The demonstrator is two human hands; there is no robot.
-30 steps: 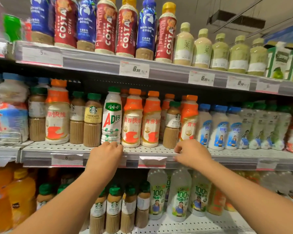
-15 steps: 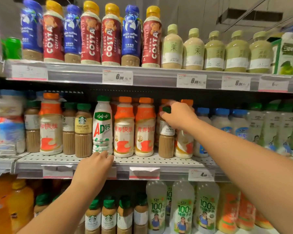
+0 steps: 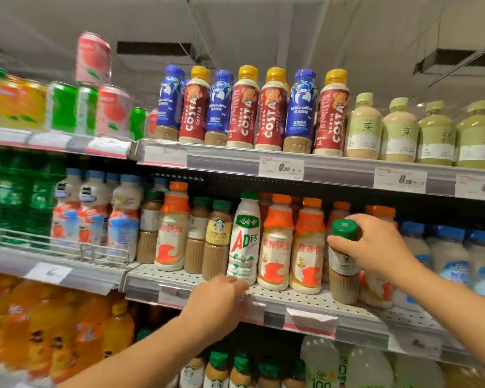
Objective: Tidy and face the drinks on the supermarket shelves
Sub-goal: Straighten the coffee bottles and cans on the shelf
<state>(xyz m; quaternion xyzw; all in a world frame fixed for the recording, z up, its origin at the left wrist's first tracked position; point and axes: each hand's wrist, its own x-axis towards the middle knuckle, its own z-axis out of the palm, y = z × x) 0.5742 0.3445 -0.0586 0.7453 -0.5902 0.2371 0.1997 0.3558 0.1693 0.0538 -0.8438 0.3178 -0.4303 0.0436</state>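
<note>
A shopper's right hand (image 3: 375, 245) pinches the green cap of a coffee bottle (image 3: 343, 268) near the middle shelf's (image 3: 305, 299) front edge, left hand (image 3: 219, 301) curled at the rail; a slip could topple neighbouring orange-capped bottles (image 3: 308, 247)

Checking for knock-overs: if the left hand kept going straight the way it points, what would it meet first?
Probably the base of the white AD bottle: the left hand is at the shelf edge just below it, fingers aimed up and in. Depth is unclear.
</note>
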